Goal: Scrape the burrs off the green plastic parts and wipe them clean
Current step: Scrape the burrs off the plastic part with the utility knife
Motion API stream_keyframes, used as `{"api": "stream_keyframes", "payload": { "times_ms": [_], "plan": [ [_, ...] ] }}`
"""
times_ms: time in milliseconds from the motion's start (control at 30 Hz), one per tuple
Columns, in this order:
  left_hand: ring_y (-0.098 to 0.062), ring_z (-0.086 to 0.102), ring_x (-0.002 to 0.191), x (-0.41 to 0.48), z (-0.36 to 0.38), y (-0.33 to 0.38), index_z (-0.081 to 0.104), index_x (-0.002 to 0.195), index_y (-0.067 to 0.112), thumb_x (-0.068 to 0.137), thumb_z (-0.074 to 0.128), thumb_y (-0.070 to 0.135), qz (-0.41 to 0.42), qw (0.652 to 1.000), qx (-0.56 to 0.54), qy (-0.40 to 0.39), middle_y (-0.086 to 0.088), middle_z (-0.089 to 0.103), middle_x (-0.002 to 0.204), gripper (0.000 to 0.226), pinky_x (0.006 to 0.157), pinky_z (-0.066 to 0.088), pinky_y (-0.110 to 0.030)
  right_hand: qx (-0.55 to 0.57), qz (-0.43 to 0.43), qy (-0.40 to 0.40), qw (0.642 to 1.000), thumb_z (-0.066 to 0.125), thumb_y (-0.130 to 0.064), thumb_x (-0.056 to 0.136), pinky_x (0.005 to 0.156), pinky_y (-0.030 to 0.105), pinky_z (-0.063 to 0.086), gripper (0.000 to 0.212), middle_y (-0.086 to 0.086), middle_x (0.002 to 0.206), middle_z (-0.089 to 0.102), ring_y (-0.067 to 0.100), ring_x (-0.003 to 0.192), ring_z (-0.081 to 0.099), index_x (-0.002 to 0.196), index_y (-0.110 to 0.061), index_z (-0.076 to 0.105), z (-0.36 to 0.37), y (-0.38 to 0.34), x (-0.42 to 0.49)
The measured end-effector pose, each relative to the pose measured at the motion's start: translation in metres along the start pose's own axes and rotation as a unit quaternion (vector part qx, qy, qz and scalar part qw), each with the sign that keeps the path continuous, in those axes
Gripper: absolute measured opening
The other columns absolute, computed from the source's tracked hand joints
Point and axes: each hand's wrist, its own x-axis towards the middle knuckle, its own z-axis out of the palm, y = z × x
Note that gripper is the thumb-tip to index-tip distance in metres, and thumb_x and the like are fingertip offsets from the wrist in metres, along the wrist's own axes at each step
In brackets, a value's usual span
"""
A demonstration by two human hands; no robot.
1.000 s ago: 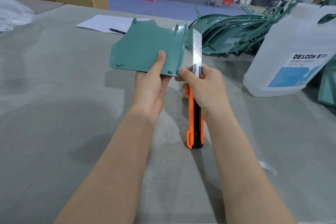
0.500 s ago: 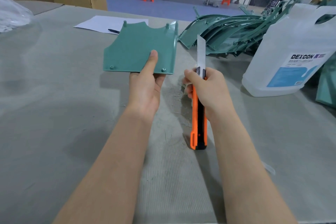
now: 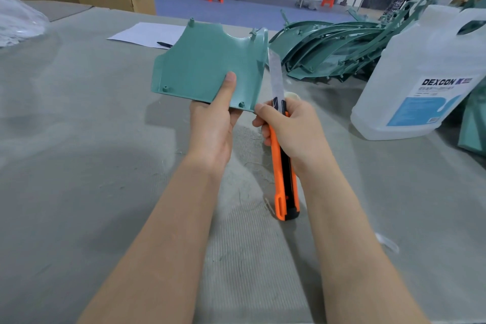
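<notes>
Now one green plastic part gripped by left hand above table; one utility knife gripped by right hand, blade back against part's right edge, apart earlier.

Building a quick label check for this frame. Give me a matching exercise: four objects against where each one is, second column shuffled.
Column 1:
1. green panel
2. utility knife
3. pen
4. white jug

Column 2:
A. lying on the sheet of paper
B. gripped in the right hand
C. standing on the table at far right
D. held up by the left hand

Pairs: 1-D, 2-B, 3-A, 4-C
</notes>
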Motion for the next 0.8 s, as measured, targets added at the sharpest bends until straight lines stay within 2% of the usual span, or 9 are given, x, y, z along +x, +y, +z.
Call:
{"api": "stream_keyframes", "payload": {
  "times_ms": [200,300,367,467,533,600,633,700,800],
  "plan": [
    [-0.014,0.066,0.102,0.002,-0.001,-0.002,0.061,0.105,0.019,0.092,0.061,0.009,0.015,1.0,0.026,-0.006,0.002,0.068,0.107,0.016,0.077,0.055,-0.025,0.011,0.032,0.047,0.998,0.059,-0.008,0.088,0.047,0.022,0.042,0.014,0.002,0.061,0.056,0.01,0.046,0.048,0.074,-0.009,0.054,-0.004,0.002,0.005],
    [-0.011,0.068,0.098,0.002,-0.001,-0.003,0.06,0.107,0.02,0.091,0.063,0.01,0.019,0.999,0.029,-0.009,0.005,0.07,0.104,0.019,0.075,0.055,-0.024,0.056,0.037,0.069,0.995,0.064,-0.016,0.089,0.047,0.026,0.043,0.016,0.002,0.065,0.063,0.013,0.048,0.049,0.083,-0.002,0.059,-0.005,0.003,0.007],
    [-0.012,0.07,0.092,-0.001,0.0,-0.004,0.06,0.104,0.02,0.091,0.063,0.01,0.019,0.999,0.03,-0.017,0.008,0.072,0.095,0.016,0.075,0.055,-0.026,0.045,0.031,0.047,0.997,0.068,-0.027,0.089,0.047,0.023,0.046,0.021,-0.001,0.068,0.069,0.009,0.047,0.051,0.087,-0.006,0.063,-0.003,0.003,0.004],
    [-0.025,0.07,0.091,-0.004,0.002,-0.004,0.06,0.109,0.016,0.091,0.063,0.017,0.023,0.996,0.077,-0.04,0.002,0.073,0.096,0.018,0.073,0.055,-0.034,0.032,0.008,0.028,0.999,0.067,-0.016,0.09,0.045,0.022,0.045,0.011,-0.002,0.063,0.068,0.007,0.045,0.051,0.081,-0.013,0.06,0.001,0.002,0.002],
    [-0.033,0.066,0.103,-0.006,0.004,0.0,0.055,0.123,0.011,0.091,0.063,0.025,0.008,0.991,0.081,-0.108,-0.009,0.068,0.115,0.036,0.084,0.054,-0.041,0.05,-0.001,0.061,0.997,0.064,-0.009,0.089,0.046,0.024,0.044,0.013,0.0,0.058,0.062,0.009,0.044,0.05,0.078,-0.012,0.057,-0.001,-0.001,0.003],
    [-0.031,0.059,0.117,-0.006,0.002,0.007,0.047,0.135,0.009,0.091,0.057,0.035,-0.03,0.987,0.023,-0.155,-0.013,0.06,0.129,0.052,0.1,0.048,-0.046,0.081,0.002,0.097,0.992,0.061,-0.005,0.089,0.043,0.022,0.042,0.015,0.0,0.054,0.061,0.009,0.041,0.047,0.078,-0.012,0.056,-0.009,-0.003,0.005],
    [-0.029,0.058,0.119,-0.004,-0.001,0.012,0.047,0.136,0.009,0.092,0.052,0.04,-0.044,0.986,-0.012,-0.161,-0.012,0.06,0.129,0.054,0.103,0.046,-0.045,0.095,0.007,0.108,0.989,0.059,-0.004,0.09,0.041,0.02,0.04,0.015,-0.002,0.051,0.06,0.008,0.039,0.045,0.078,-0.012,0.055,-0.014,-0.004,0.006],
    [-0.026,0.059,0.116,0.003,-0.009,0.023,0.055,0.129,0.009,0.095,0.042,0.05,-0.065,0.982,-0.059,-0.165,-0.011,0.063,0.121,0.055,0.1,0.048,-0.041,0.103,0.014,0.115,0.988,0.058,-0.004,0.09,0.04,0.019,0.039,0.014,-0.004,0.047,0.056,0.008,0.038,0.044,0.078,-0.012,0.056,-0.025,-0.004,0.008],
    [-0.021,0.064,0.106,0.01,-0.018,0.028,0.065,0.116,0.012,0.095,0.041,0.053,-0.101,0.981,-0.035,-0.162,-0.007,0.067,0.112,0.052,0.085,0.053,-0.033,0.071,0.011,0.091,0.993,0.058,-0.002,0.09,0.041,0.019,0.041,0.013,-0.004,0.049,0.055,0.007,0.039,0.045,0.08,-0.011,0.057,-0.034,-0.001,0.009]
  ]
}}
